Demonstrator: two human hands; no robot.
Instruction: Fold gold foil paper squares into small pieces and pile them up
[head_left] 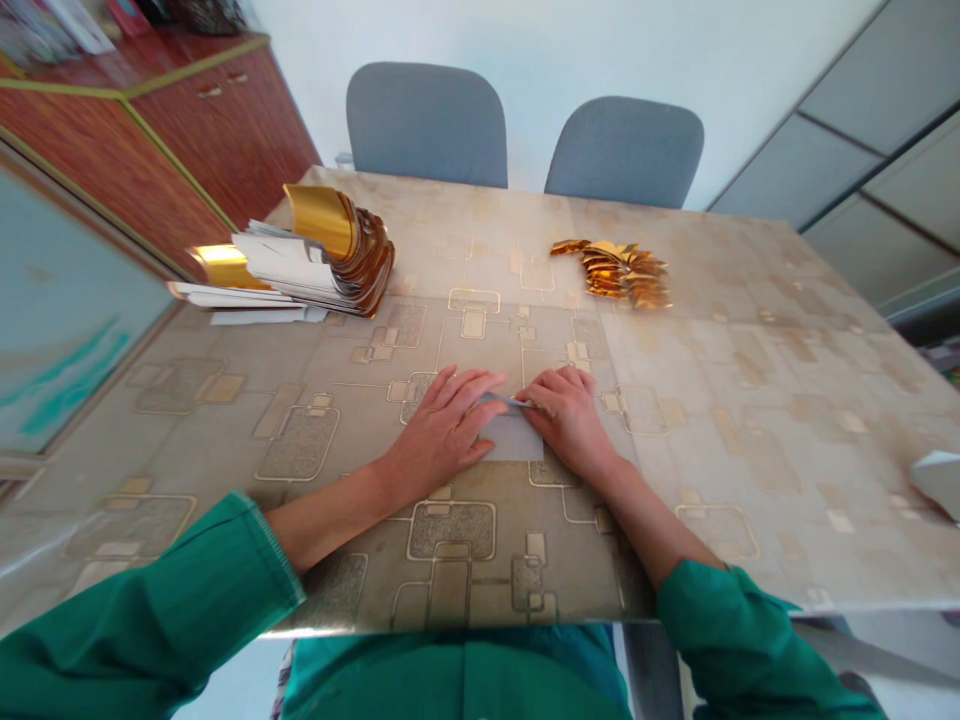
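A small pale sheet of paper [517, 440] lies on the table in front of me, its far edge raised in a fold between my hands. My left hand [454, 425] rests over the left side of the sheet, fingers stretched forward and the raised edge held under them. On the other side, the fingers of my right hand [562, 410] are closed on the right end of the fold. My fingers cover part of the sheet.
Back left on the patterned table [465, 590] sits a curled stack of gold-and-white paper sheets [300, 260]. Several folded gold paper pieces [619, 270] lie back right. Two grey chairs [427, 125] stand behind the table. A white object [937, 482] is at the right edge.
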